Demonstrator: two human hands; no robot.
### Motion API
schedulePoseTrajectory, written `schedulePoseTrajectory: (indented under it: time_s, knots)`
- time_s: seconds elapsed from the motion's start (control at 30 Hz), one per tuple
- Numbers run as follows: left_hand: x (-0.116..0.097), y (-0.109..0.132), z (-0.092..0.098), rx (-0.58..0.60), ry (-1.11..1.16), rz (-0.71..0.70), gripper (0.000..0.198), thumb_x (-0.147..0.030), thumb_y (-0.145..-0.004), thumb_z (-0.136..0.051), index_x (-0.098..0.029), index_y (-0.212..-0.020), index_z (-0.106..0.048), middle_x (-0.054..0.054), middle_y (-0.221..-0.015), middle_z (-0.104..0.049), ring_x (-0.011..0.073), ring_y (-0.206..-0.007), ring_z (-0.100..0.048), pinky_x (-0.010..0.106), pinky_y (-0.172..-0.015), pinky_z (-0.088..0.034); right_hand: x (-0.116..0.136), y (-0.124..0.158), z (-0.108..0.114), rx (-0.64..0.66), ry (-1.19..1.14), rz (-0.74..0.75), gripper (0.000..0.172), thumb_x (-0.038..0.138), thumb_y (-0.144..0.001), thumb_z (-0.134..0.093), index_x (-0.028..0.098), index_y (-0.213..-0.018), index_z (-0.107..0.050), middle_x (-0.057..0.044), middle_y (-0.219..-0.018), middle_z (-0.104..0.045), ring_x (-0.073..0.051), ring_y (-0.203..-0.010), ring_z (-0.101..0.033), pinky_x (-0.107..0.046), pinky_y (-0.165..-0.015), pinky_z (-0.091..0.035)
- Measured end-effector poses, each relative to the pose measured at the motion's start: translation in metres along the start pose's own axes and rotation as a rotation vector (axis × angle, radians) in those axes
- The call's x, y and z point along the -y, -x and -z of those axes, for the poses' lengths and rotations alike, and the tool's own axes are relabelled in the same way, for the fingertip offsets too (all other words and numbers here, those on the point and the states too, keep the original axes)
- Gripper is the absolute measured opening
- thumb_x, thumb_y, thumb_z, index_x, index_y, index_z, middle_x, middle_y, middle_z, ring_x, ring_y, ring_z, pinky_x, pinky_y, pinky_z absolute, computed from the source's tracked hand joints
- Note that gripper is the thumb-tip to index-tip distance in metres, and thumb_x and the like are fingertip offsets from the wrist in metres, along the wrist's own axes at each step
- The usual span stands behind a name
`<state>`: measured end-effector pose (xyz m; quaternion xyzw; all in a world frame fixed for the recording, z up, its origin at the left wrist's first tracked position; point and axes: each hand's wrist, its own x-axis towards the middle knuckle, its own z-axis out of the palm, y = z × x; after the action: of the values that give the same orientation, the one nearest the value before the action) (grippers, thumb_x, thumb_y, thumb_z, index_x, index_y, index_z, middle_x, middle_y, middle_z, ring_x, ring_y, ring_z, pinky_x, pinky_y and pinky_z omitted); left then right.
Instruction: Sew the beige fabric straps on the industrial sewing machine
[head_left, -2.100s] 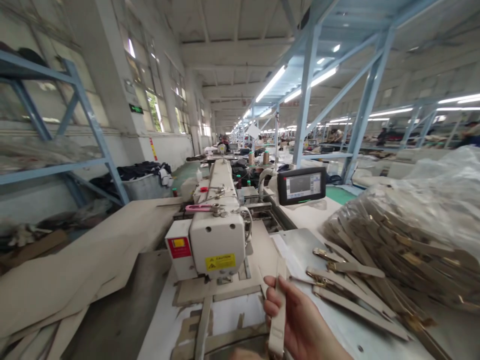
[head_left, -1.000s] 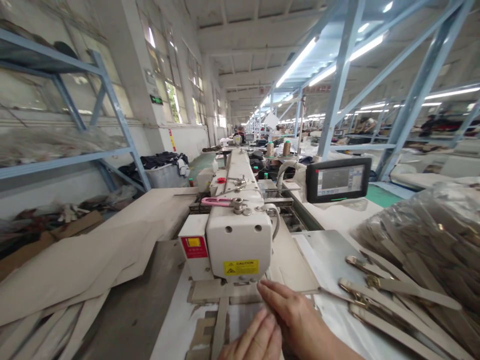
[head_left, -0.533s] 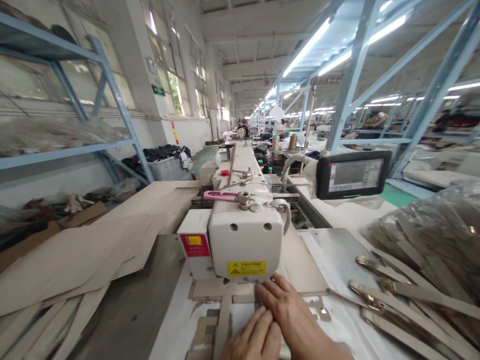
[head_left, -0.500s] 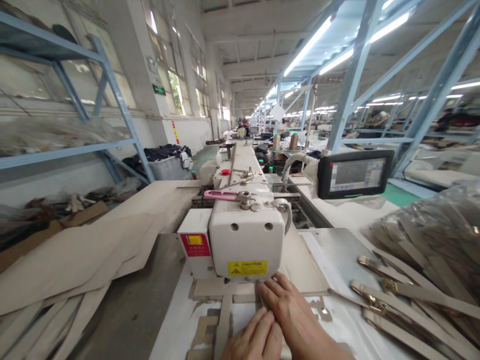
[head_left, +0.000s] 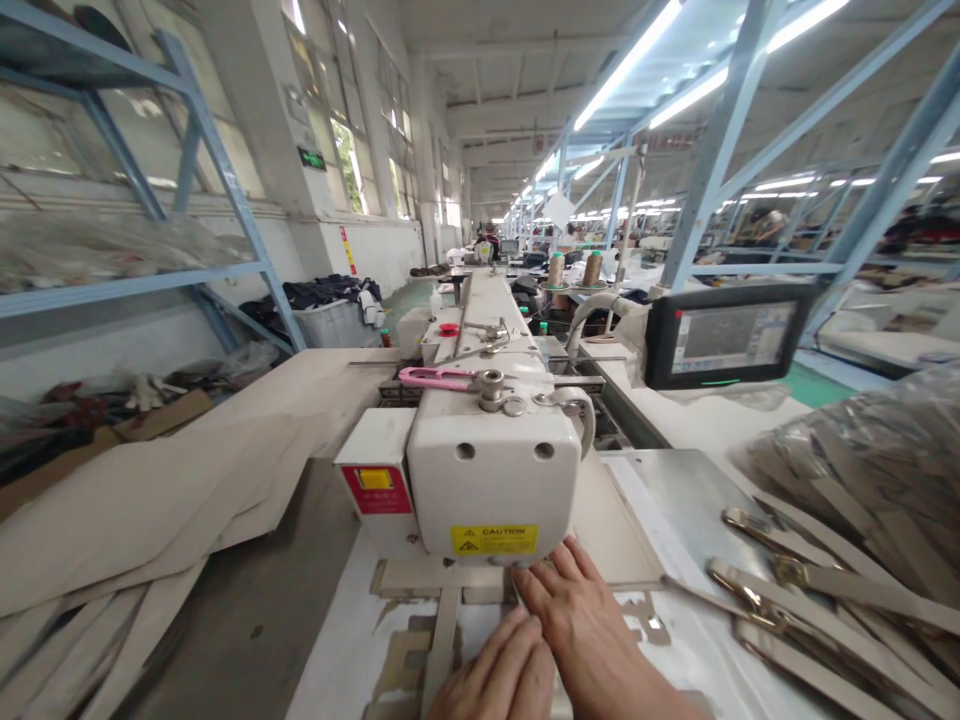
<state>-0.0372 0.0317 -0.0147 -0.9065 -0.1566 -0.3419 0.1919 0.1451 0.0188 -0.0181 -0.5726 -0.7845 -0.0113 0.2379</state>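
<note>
The left hand [head_left: 496, 672] and right hand [head_left: 589, 625] lie side by side at the front of the desk [head_left: 697, 650], fingers extended and pointing forward, almost touching each other. The right fingertips [head_left: 559, 570] reach just below the front of the white sewing machine head [head_left: 487, 480], which carries a yellow caution label [head_left: 494, 540]. Whether the hands are pressing or gripping anything thin cannot be told. A tan cut-out template [head_left: 442, 650] lies beneath and left of them. To the right, beige straps with metal buckles [head_left: 817, 595] lie across a steel plate [head_left: 675, 500], beside a clear plastic bag of straps [head_left: 847, 450]. Beyond the head sit pink thread snips [head_left: 435, 377], a touchscreen control panel [head_left: 727, 335], and two thread cones [head_left: 592, 268]. Large beige fabric panels [head_left: 150, 500] lie left of the desk.
</note>
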Motion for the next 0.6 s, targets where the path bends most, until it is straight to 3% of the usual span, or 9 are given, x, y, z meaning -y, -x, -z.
schedulePoseTrajectory:
  time_s: [0.23, 0.47, 0.6]
  knots:
    - [0.006, 0.016, 0.001, 0.126, 0.096, 0.288, 0.028, -0.017, -0.094, -0.045, -0.018, -0.115, -0.063, 0.006, -0.109, -0.075, 0.0204, -0.101, -0.073, 0.026, -0.09, -0.061, 0.008, -0.004, 0.019, 0.109, -0.115, -0.086, 0.033, 0.008, -0.091, -0.061, 0.026, -0.118, -0.069, -0.001, -0.12, -0.072, -0.025, -0.122, -0.054, -0.041, -0.12, -0.021]
    - [0.003, 0.022, -0.009, 0.308, 0.093, 0.365, 0.056, -0.004, -0.076, -0.049, -0.021, -0.129, -0.057, 0.004, -0.125, -0.071, 0.0217, -0.108, -0.071, 0.028, -0.091, -0.06, 0.003, -0.006, 0.013, 0.096, 0.009, -0.027, 0.024, 0.012, -0.096, -0.058, 0.023, -0.114, -0.068, -0.003, -0.116, -0.074, -0.026, -0.124, -0.055, -0.049, -0.125, -0.009]
    - [-0.004, 0.012, -0.006, 0.313, 0.162, 0.408, 0.065, -0.008, -0.072, -0.053, -0.013, -0.137, -0.049, 0.012, -0.131, -0.067, 0.0236, -0.114, -0.069, 0.027, -0.092, -0.06, 0.001, -0.006, 0.011, 0.095, 0.054, -0.013, 0.022, 0.014, -0.094, -0.062, 0.024, -0.113, -0.069, -0.003, -0.116, -0.073, -0.028, -0.123, -0.056, -0.054, -0.125, -0.005]
